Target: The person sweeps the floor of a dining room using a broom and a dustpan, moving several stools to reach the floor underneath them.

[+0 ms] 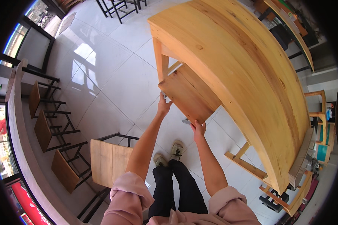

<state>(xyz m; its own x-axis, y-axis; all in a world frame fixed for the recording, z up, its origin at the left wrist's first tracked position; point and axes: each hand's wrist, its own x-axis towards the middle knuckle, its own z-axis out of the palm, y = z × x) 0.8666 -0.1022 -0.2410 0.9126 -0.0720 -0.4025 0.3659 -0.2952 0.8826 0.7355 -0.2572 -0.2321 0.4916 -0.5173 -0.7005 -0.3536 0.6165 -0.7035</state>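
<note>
Stool (189, 93) | both hands (163, 105) (199, 131) at its edge | partly beneath wooden table (229, 56)

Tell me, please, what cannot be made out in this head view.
In the head view:
- Wooden seat: far side, hidden under the wooden tabletop.
- Wood-topped stool: right side, hidden by the left forearm.
- Red panel: outer part, cut off by the dark lens rim.
</note>
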